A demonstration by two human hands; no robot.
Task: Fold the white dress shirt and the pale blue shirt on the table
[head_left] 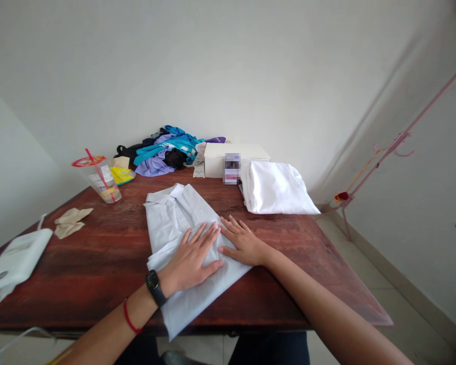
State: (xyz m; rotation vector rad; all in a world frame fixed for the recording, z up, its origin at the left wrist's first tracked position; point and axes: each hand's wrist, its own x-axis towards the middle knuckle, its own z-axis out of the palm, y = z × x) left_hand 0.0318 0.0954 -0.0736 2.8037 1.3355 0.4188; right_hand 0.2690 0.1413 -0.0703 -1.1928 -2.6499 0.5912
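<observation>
A pale grey collared shirt (163, 215), partly folded, lies on the dark wooden table (110, 268) in front of me. Its collar points toward the wall, and one lower corner hangs over the table's near edge. My left hand (193, 261) rests flat on the middle of the shirt, fingers spread; that wrist wears a black watch and a red cord. My right hand (243, 242) also lies flat with its fingers apart, on the shirt's right side. The fingertips of the two hands almost meet. Neither hand grips anything.
Behind the shirt stand a white box (215, 159) and folded white satiny fabric (277, 187). A heap of clothes (167, 149) lies against the wall. On the left are a plastic cup (103, 182) with a straw, crumpled napkins (72, 221) and a white device (19, 258). A pink rack (387, 147) stands right.
</observation>
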